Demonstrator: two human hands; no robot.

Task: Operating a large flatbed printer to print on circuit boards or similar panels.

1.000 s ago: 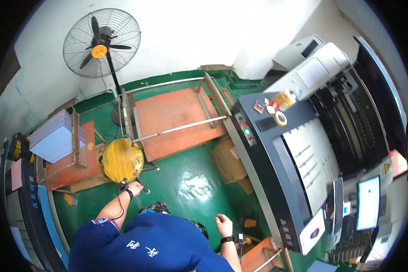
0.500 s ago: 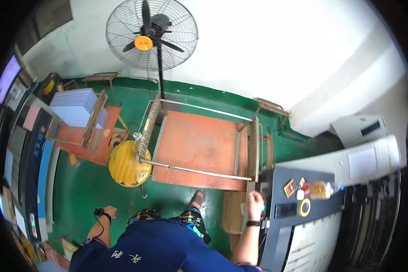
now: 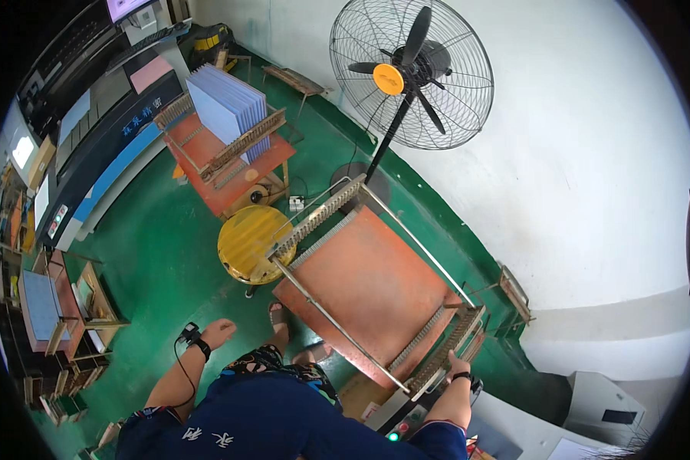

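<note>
My right hand (image 3: 458, 366) grips the near right end rail of a slotted metal rack (image 3: 314, 220). The rack has toothed bars at both ends and long side rods, and it sits on a worn orange-red board (image 3: 368, 268). No panels stand in its slots. My left hand (image 3: 218, 334) hangs over the green floor, left of my legs. It holds nothing that I can see, its fingers loosely bent. A small device (image 3: 188, 332) with a cable is strapped at that wrist. A round yellow stool (image 3: 254, 244) stands beside the rack's left end.
A second slotted rack (image 3: 245, 142) holds several upright blue-white panels (image 3: 228, 107) on a red table. A large fan (image 3: 412, 73) stands by the white wall. Long machines (image 3: 123, 123) line the left side. A machine with buttons (image 3: 399, 429) is close by my right arm.
My view and body have turned left. My right hand has gone from beside the right-hand machine to the rack's end rail. My left hand stays out at my side, its fingers looser.
</note>
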